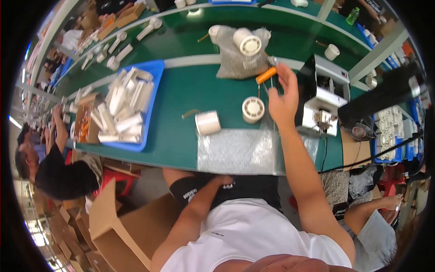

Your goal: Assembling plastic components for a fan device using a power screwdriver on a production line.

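Bare worktop (179,89) opens lane between tray (158,74), left, and bag (238,62), rear. Gap shows between tipped cup (208,123) and vented cup (253,110). Right hand (284,96) occupies narrow space between vented cup and machine (323,100) blocking right side. Plastic sheet (226,149) lies along front edge.

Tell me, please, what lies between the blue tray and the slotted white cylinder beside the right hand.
In the head view, another white cylinder lies there, with a brownish strip pointing toward the blue tray.

Left hand (223,180) indistinct; grip unclear
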Tool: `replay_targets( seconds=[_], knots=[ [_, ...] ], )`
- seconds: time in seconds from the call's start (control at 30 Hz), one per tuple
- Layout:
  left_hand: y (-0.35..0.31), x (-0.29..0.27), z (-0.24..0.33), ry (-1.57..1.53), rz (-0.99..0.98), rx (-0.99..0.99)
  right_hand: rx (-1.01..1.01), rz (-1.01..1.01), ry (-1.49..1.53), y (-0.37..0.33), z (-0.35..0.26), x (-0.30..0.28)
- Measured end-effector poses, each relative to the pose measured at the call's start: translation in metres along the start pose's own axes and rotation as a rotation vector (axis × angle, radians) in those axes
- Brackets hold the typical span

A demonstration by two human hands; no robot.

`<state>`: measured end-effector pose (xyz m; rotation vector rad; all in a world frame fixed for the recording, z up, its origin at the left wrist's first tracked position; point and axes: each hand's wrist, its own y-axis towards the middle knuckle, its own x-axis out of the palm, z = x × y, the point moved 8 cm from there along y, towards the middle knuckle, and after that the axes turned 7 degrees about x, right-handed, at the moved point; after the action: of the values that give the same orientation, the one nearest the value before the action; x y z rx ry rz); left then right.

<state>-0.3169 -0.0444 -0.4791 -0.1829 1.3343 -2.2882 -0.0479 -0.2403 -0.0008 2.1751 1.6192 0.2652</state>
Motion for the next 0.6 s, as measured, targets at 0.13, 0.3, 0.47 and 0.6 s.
replay_targets(
  seconds=[0.13, 0.3, 0.47, 0.6],
  knots=[
    [-0.037, -0.018, 0.076, 0.394, 0.187, 0.353, -0.037, 0.044, -0.083, -0.006, -0.008, -0.014],
    [-0.057, -0.023, 0.106, 0.406, 0.196, 0.343, -0.151, 0.062, -0.101, -0.009, -0.032, -0.017],
    [-0.033, -0.034, 0.081, 0.280, 0.215, 0.256, -0.355, -0.053, -0.045, -0.022, -0.087, -0.006],
    [-0.210, -0.065, 0.185, 0.078, 0.356, 0.728, -0.348, -0.193, 0.014, -0.057, -0.083, -0.017]
  ],
)
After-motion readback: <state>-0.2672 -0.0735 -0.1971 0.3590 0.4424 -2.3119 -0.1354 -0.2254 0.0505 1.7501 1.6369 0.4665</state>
